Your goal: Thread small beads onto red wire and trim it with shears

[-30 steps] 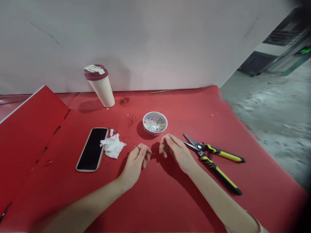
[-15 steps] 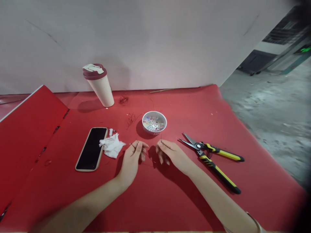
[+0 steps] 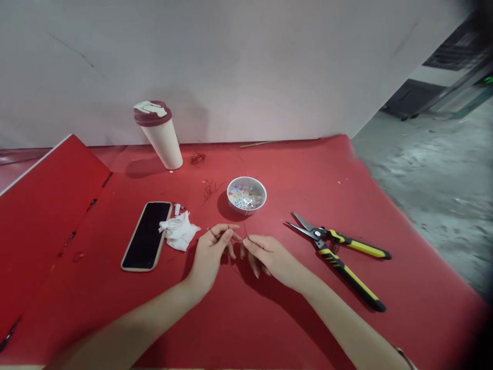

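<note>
Close together over the middle of the red table, my hands work on a thin, stiff red wire [image 3: 245,229]. My right hand [image 3: 271,258] pinches it between thumb and index finger, with a short end sticking up. The thumb of my left hand [image 3: 210,254] presses toward its fingers, which seem to hold another part of the wire; a dark ring circles the index finger. The fingertips of both hands nearly meet, hiding where the strand runs. Just beyond them stands a small perforated white bowl [image 3: 246,211] holding many small coloured beads [image 3: 248,193].
Open yellow-and-black shears [image 3: 327,241] lie at the right. To the left are a phone [image 3: 144,239] and a crumpled tissue [image 3: 179,231]. A lidded cup [image 3: 164,141] and tangled red wire scraps [image 3: 197,159] stand farther back, before a pale wall [image 3: 250,67].
My right hand has moved left and slightly down, bringing its fingertips up to my left hand. My left index finger has straightened toward it. The view has shifted slightly.
</note>
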The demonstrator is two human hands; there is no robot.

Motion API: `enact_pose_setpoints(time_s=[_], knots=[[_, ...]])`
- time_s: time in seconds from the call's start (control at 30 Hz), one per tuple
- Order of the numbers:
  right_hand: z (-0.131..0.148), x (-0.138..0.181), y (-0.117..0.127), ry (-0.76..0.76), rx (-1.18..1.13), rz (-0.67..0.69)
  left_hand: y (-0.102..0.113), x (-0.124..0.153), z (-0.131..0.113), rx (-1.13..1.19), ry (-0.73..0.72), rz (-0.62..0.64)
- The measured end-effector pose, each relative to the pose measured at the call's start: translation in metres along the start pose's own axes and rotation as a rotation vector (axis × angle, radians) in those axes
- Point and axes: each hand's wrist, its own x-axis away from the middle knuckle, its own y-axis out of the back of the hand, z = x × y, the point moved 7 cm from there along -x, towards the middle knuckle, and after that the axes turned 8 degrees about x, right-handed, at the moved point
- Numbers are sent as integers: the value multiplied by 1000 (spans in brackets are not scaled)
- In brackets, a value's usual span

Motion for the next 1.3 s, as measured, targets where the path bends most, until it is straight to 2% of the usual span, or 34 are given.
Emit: enact_pose_setpoints(time_s=[0.17, 0.47, 0.7, 0.9, 1.3], knots=[[1, 2, -2, 20, 30, 14, -2, 1, 0, -59, 41, 16], [2, 4, -3, 16, 91, 25, -1, -2, 4, 14, 64, 23], [10, 6, -8, 65, 122, 91, -2, -2, 2, -48, -15, 76], [10, 6, -10, 73, 98, 86, -7, -2, -6, -102, -82, 102], [10, 5, -10, 67, 114, 86, -9, 0, -4, -73, -35, 124]])
